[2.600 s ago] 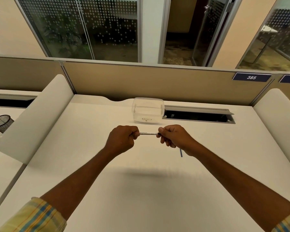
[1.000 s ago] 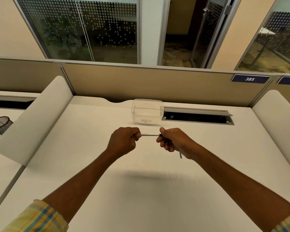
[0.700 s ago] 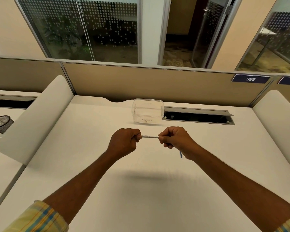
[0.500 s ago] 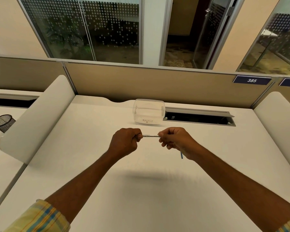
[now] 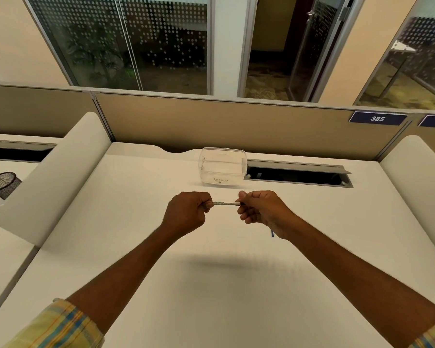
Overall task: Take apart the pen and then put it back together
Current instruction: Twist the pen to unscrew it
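A thin white pen barrel (image 5: 225,203) with small print runs level between my two hands above the white desk (image 5: 211,285). My left hand (image 5: 187,213) is a closed fist around the barrel's left end. My right hand (image 5: 260,209) pinches the right end, where a dark tip part shows at the fingers. A thin blue piece (image 5: 272,233), maybe the refill, pokes out from under my right wrist; I cannot tell whether it lies on the desk or is held. Both ends of the pen are hidden inside my hands.
A clear plastic tub (image 5: 222,167) with a handwritten label stands behind my hands. A cable slot (image 5: 296,175) opens to its right. White side dividers (image 5: 53,177) flank the desk. A black mesh cup (image 5: 2,185) sits on the neighbouring desk at left.
My hands have stayed almost in place over the desk. The right fingers shifted their pinch on the pen's right end; the visible stretch of barrel stays about the same.
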